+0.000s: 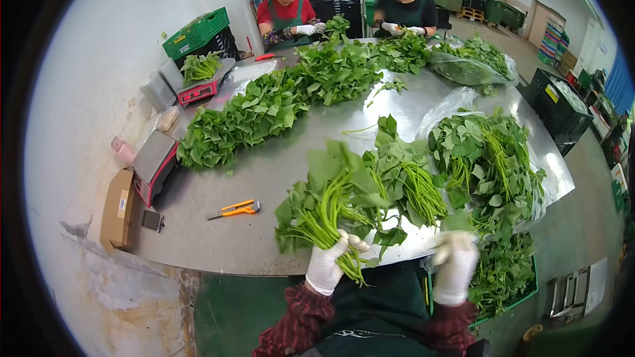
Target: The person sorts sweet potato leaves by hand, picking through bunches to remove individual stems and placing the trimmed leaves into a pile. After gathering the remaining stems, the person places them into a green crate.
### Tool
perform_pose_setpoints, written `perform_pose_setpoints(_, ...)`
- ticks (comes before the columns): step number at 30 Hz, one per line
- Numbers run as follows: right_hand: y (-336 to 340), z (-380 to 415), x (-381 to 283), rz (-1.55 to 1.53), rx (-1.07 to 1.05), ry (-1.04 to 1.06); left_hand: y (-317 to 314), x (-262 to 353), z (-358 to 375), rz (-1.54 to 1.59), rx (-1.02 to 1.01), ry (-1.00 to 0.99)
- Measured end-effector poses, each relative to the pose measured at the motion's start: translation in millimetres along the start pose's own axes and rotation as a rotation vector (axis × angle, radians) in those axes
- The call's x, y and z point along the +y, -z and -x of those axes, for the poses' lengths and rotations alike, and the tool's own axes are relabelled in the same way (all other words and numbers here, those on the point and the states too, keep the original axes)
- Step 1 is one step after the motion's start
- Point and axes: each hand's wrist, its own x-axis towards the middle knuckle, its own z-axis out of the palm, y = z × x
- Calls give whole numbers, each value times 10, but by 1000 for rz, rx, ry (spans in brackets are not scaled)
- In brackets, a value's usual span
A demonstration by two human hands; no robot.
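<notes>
My left hand (329, 264), in a white glove, is closed round the stems of a leafy green bunch (327, 208) at the table's front edge. To its right, my right hand (455, 264), also gloved, is blurred by motion near the edge; a blurred green leaf shows just above its fingers, and whether it is held is unclear. Between and beyond the hands lies a pile of stemmed greens (413, 188) on the metal table (264, 244). More greens (493, 158) rest on clear plastic at the right.
An orange cutter (239, 208) lies left of my left hand. Scales (155, 162) and a cardboard box (116, 211) stand at the left. A long row of greens (264, 102) crosses the table. Two people stand at the far side. A green crate (529, 296) of greens is below right.
</notes>
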Motion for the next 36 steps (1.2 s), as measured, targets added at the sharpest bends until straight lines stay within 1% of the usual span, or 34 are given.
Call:
perform_pose_setpoints(1,158,-100,-220,118,62,22,45,45,-14,-20,-15,-25)
perform_pose_setpoints(2,508,-255,-227,362,9,53,73,78,-20,-41,-30,-49)
perform_pose_setpoints(3,916,-431,-37,454,154,-47,88,99,-19,-31,-27,-53)
perform_pose_setpoints(4,1200,-516,-4,775,281,-59,106,111,-19,-31,-27,-52)
perform_pose_setpoints(5,1750,-653,318,1134,459,6,121,116,-28,-6,-49,-46)
perform_pose_setpoints(6,2423,-697,605,1554,322,225,128,114,-35,21,-69,-40)
perform_pose_setpoints(8,2041,-510,187,1154,536,-88,89,107,-24,25,-66,-30)
perform_pose_setpoints(10,1887,-388,196,895,370,19,66,61,-29,43,-103,17)
perform_pose_setpoints(11,1730,-344,236,756,286,18,48,43,-32,45,-109,26)
perform_pose_setpoints(12,1491,-294,208,717,194,13,28,27,-29,59,-109,49)
perform_pose_setpoints(13,1268,-266,215,620,136,-11,10,10,-32,72,-108,70)
perform_pose_setpoints(16,563,-110,157,477,-72,-141,1,-3,-18,90,-162,105)
perform_pose_setpoints(17,395,-42,165,483,-171,-171,5,1,-9,86,-160,100)
perform_pose_setpoints(18,265,-2,244,470,-281,-128,7,-2,5,96,-176,111)
perform_pose_setpoints(19,74,43,163,469,-367,-41,8,-6,17,107,-194,123)
perform_pose_setpoints(21,-216,14,103,541,-475,276,-11,-2,51,62,-186,120)
perform_pose_setpoints(22,-322,-54,65,542,-473,275,-26,-1,65,17,-182,116)
perform_pose_setpoints(24,-507,-202,15,708,-481,765,-41,-11,86,-9,-183,130)
perform_pose_setpoints(25,-582,-254,4,709,-478,767,-49,-16,93,-34,-183,140)
perform_pose_setpoints(27,-704,-330,16,895,-517,969,-77,-20,104,-44,-194,153)
perform_pose_setpoints(28,-742,-336,49,896,-517,970,-90,-26,118,-51,-200,168)
perform_pose_setpoints(31,-803,-356,131,977,-425,1034,-106,-42,125,-71,-222,180)
perform_pose_setpoints(35,-756,-354,134,977,-449,985,-123,-42,116,-96,-240,199)
perform_pose_setpoints(36,-731,-352,110,1000,-500,979,-129,-38,113,-101,-249,207)
